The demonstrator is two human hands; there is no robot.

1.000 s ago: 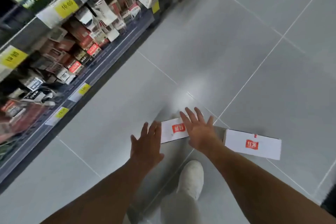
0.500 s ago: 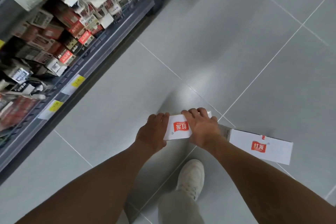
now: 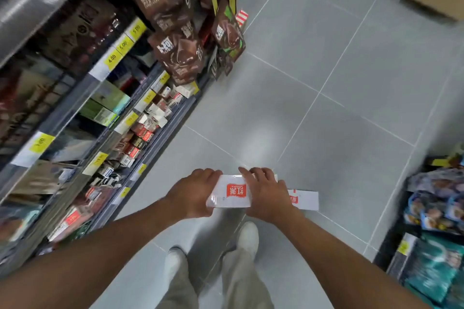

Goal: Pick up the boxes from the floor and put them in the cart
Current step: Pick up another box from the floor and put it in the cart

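Left hand (image 3: 193, 193) and right hand (image 3: 266, 195) grip opposite ends of a white red-logo box (image 3: 231, 193) at lower centre, long axis left-right. Second box (image 3: 306, 199) lies on the tile floor (image 3: 326, 83), just right of the right hand, which is nearer. Cart not in view.

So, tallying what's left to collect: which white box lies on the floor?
The right-side box, partly behind the right hand; the other box is gripped between that hand and the left hand.

Bare left forearm (image 3: 100, 253) and right forearm (image 3: 339, 253) reach forward and down. The left grip (image 3: 193, 193) curls round one end of a white box (image 3: 231, 190); the right grip (image 3: 266, 195) clasps the other end, fingers over the top.
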